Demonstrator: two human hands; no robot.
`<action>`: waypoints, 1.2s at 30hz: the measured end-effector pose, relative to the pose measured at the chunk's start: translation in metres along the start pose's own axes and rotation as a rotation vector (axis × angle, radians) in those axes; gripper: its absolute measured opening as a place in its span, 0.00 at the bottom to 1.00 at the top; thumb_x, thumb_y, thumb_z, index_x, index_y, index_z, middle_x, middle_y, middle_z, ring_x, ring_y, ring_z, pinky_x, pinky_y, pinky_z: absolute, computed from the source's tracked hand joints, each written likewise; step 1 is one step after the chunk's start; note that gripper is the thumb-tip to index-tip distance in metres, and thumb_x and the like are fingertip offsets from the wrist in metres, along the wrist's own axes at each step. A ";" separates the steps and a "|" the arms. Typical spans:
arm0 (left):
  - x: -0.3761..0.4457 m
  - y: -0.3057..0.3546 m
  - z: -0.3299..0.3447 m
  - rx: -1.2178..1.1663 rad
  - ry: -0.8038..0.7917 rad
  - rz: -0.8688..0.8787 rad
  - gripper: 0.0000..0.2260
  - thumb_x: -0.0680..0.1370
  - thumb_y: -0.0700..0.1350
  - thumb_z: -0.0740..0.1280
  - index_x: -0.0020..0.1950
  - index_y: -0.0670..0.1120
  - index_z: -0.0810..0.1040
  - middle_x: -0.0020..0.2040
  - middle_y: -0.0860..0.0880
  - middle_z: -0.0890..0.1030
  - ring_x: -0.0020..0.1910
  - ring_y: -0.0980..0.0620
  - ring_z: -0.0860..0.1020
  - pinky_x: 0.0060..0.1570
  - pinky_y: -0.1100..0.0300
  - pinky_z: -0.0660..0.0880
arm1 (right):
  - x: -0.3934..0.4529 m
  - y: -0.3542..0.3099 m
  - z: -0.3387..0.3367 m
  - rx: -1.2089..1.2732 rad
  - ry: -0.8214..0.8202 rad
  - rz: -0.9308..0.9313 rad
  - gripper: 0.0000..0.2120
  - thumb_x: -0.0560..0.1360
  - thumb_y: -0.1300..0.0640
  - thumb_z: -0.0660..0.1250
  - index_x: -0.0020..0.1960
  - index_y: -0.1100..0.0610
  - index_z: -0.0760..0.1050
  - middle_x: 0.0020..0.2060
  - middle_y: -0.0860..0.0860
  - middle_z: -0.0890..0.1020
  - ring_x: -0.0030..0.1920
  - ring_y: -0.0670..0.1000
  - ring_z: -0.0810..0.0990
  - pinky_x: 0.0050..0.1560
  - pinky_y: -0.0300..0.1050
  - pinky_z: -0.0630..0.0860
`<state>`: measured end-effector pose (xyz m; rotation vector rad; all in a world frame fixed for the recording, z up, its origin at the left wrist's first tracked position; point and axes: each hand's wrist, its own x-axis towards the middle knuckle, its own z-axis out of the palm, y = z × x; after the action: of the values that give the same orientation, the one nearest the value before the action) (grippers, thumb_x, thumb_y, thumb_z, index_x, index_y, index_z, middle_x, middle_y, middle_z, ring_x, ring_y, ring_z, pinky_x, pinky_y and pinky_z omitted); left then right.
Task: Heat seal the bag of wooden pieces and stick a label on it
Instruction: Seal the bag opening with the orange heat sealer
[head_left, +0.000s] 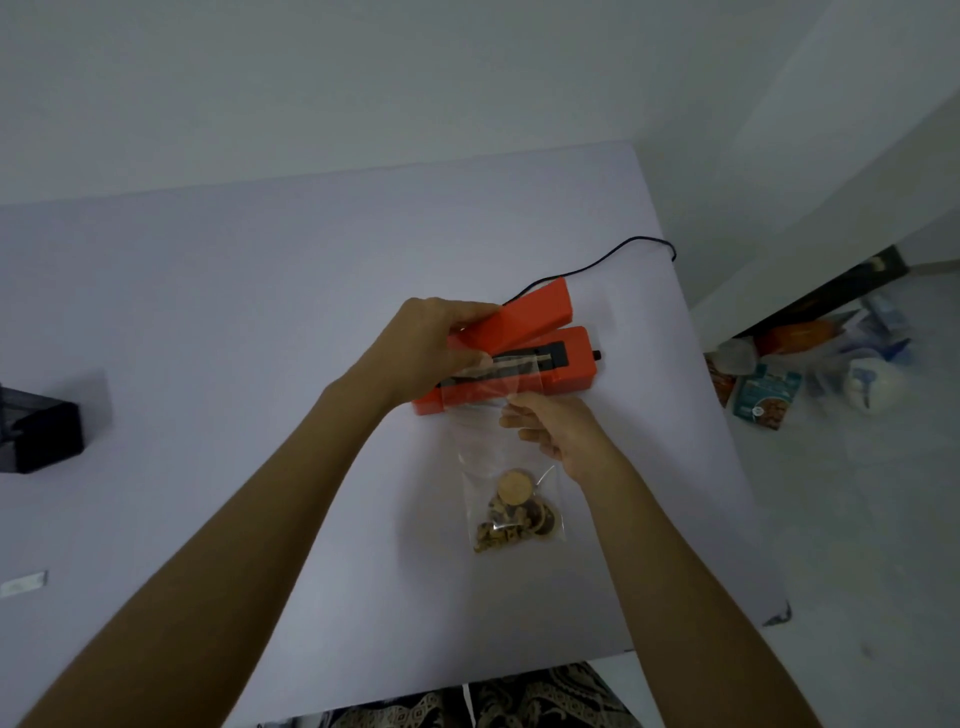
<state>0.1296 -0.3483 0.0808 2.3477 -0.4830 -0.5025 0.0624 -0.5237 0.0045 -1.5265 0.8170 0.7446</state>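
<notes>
Sealer (566, 364): mid-desk (208, 312), arm raised so the bag's mouth can lie on the strip.
Left hand (431, 348): fingers closed on the arm's free end, propping it open.
Right hand (561, 431): fingers pinch the bag (498, 467) flat; wooden pieces (514, 512) sit at its near end.

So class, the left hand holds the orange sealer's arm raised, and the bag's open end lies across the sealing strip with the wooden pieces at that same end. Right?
Not quite. The head view shows the wooden pieces at the bag's opposite, near end; the rest stands.

Both forearms are bare, with no sleeves showing; the left hand (431, 348) and right hand (563, 434) wear no gloves, and a dark patterned garment (498, 699), possibly lace-printed, covers the lap.
</notes>
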 end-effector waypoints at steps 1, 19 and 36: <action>0.001 0.001 0.002 0.010 -0.002 0.001 0.26 0.73 0.43 0.73 0.70 0.49 0.72 0.65 0.48 0.78 0.62 0.49 0.77 0.62 0.59 0.71 | 0.001 0.000 0.000 0.000 0.001 0.003 0.09 0.74 0.50 0.68 0.49 0.53 0.81 0.39 0.46 0.87 0.45 0.48 0.81 0.48 0.46 0.69; 0.023 0.008 0.036 0.299 -0.075 0.007 0.22 0.77 0.47 0.67 0.71 0.49 0.70 0.59 0.44 0.80 0.57 0.45 0.76 0.54 0.57 0.69 | 0.005 -0.001 0.004 0.033 0.024 0.007 0.12 0.74 0.51 0.68 0.55 0.55 0.79 0.46 0.48 0.86 0.39 0.45 0.81 0.44 0.44 0.69; 0.042 -0.013 0.049 0.383 -0.133 0.025 0.23 0.76 0.51 0.68 0.71 0.52 0.70 0.61 0.46 0.79 0.60 0.45 0.75 0.55 0.55 0.69 | 0.012 0.006 -0.002 0.102 -0.019 -0.073 0.09 0.73 0.55 0.71 0.52 0.57 0.80 0.42 0.50 0.85 0.31 0.41 0.82 0.28 0.30 0.71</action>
<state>0.1448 -0.3851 0.0290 2.6782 -0.7231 -0.5999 0.0640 -0.5271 -0.0083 -1.4490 0.7695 0.6529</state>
